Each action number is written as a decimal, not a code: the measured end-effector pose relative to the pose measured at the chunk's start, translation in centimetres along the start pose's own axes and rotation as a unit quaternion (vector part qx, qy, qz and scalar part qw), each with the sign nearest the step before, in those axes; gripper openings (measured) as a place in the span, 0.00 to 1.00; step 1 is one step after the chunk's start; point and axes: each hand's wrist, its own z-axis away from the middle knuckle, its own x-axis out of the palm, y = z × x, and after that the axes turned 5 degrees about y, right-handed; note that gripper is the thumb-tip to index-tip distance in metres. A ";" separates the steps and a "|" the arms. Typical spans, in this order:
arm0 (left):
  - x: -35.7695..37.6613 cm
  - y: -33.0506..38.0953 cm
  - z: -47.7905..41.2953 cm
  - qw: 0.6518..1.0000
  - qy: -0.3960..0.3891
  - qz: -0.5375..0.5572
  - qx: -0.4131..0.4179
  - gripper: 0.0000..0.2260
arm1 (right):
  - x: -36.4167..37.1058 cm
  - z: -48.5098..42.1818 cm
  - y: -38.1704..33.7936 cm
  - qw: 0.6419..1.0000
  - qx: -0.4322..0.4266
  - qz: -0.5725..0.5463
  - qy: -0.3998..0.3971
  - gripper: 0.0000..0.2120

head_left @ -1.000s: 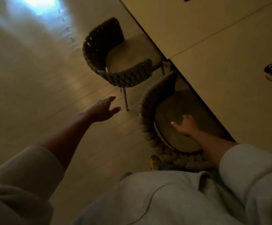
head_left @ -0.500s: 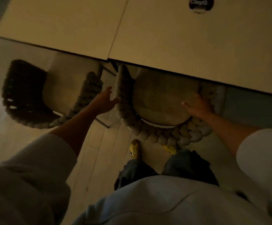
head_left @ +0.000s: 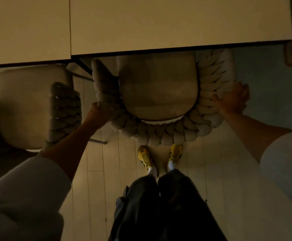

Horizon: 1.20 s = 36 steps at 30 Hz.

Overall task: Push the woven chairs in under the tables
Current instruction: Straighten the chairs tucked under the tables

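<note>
Both hands grip the chair (head_left: 159, 136) rim at frame centre: left hand (head_left: 98, 113), right hand (head_left: 232, 100). Seat partly under table (head_left: 176, 23). Braid looks soft; frame probably stiff, light; hold rim sides.

chair (head_left: 159, 94) front hidden under table (head_left: 176, 23)

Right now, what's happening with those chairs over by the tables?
A person is standing right behind a woven chair, with the left hand and right hand gripping the braided back on either side. The front of its seat cushion already sits under the edge of the table, but most of the seat is not under it. A second, darker woven chair stands to the left, also only partly under, and nobody is touching it.
</note>
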 end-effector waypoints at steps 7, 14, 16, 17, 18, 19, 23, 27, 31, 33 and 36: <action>3.5 -1.5 -3.1 0.995 0.025 0.097 -0.024 0.39 | 2.4 -0.5 1.7 0.991 0.045 -0.119 0.034 0.31; 3.6 -0.7 -2.7 0.993 0.039 0.112 -0.007 0.26 | 2.6 4.0 4.7 0.985 0.099 -0.139 0.035 0.28; 3.5 -0.3 -2.1 0.996 0.026 0.089 -0.004 0.26 | 2.6 5.3 5.7 0.985 0.106 -0.131 0.036 0.29; 3.5 -0.1 -1.7 0.997 0.036 0.074 0.001 0.27 | 2.6 5.7 6.1 0.986 0.106 -0.124 0.035 0.29; 3.7 0.0 -1.5 0.997 0.050 0.050 0.007 0.30 | 2.3 5.9 6.5 0.986 0.104 -0.122 0.035 0.30; 3.9 0.0 -1.1 0.998 0.056 0.032 0.014 0.32 | 2.1 5.9 6.7 0.987 0.103 -0.120 0.033 0.30; 5.0 -0.6 0.0 0.998 0.047 0.031 0.028 0.30 | 1.6 4.6 7.2 0.989 0.092 -0.113 0.035 0.29; 5.6 -0.7 1.0 0.994 0.053 0.089 0.015 0.32 | 1.1 3.2 7.3 0.991 0.066 -0.109 0.026 0.28; 5.1 0.1 1.0 0.992 0.065 0.104 -0.009 0.36 | 1.2 2.2 6.2 0.991 0.038 -0.126 0.023 0.29; 4.8 0.3 0.7 0.995 0.066 0.076 -0.002 0.33 | 1.2 1.9 5.3 0.990 0.030 -0.133 0.022 0.31; 4.2 0.2 0.4 0.995 0.055 0.080 -0.009 0.30 | 1.4 1.6 4.5 0.990 0.032 -0.135 0.015 0.31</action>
